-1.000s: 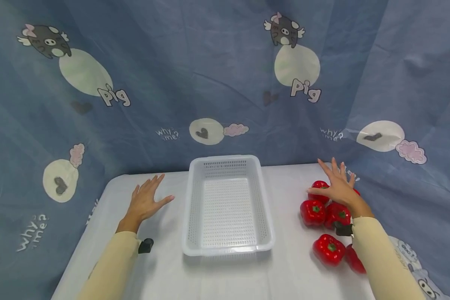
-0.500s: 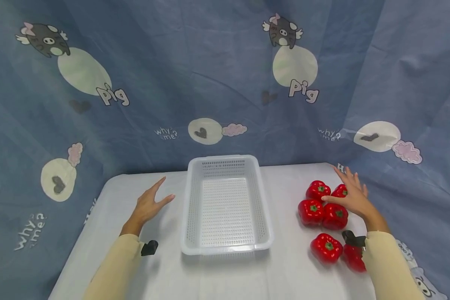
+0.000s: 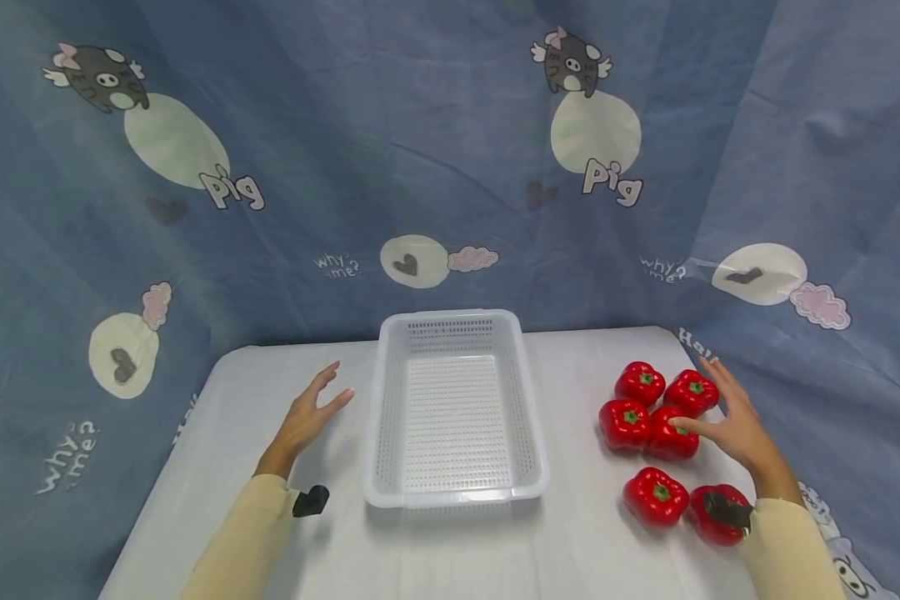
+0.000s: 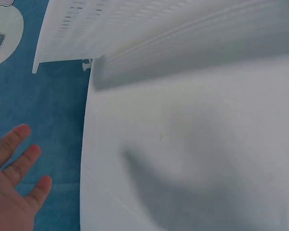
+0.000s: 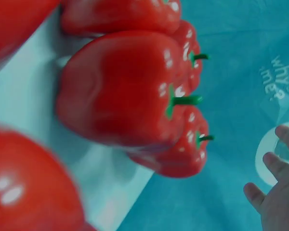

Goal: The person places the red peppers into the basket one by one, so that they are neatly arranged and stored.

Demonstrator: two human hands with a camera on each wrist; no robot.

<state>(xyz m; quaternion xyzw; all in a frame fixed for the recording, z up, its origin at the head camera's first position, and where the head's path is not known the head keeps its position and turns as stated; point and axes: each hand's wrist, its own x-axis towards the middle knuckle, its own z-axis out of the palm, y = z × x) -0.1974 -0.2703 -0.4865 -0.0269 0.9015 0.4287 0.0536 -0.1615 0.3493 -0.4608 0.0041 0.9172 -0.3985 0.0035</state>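
Note:
Several red bell peppers [image 3: 625, 423] with green stems stand on the right part of the white table. My right hand [image 3: 735, 429] hovers at their right side, fingers spread and holding nothing; its thumb overlaps one bell pepper [image 3: 667, 442] in the head view. Under that wrist is the nearest right bell pepper [image 3: 708, 518], partly covered by the black wrist strap. In the right wrist view, a bell pepper [image 5: 120, 91] fills the middle, apart from the fingers. Left of the white plastic basket [image 3: 457, 425], my left hand [image 3: 303, 421] is held above the table with thumb and fingers apart, nothing in it.
The perforated basket has nothing inside and stands mid-table, between both hands. Behind the white table [image 3: 465, 550] hangs a blue curtain [image 3: 450, 108] with pig prints. In the left wrist view the basket's side [image 4: 115, 24] rises above the tabletop.
My right hand has moved right and back toward me, uncovering bell peppers it had overlapped. My left hand has shifted slightly right and nearer to me. Peppers and basket stay in place.

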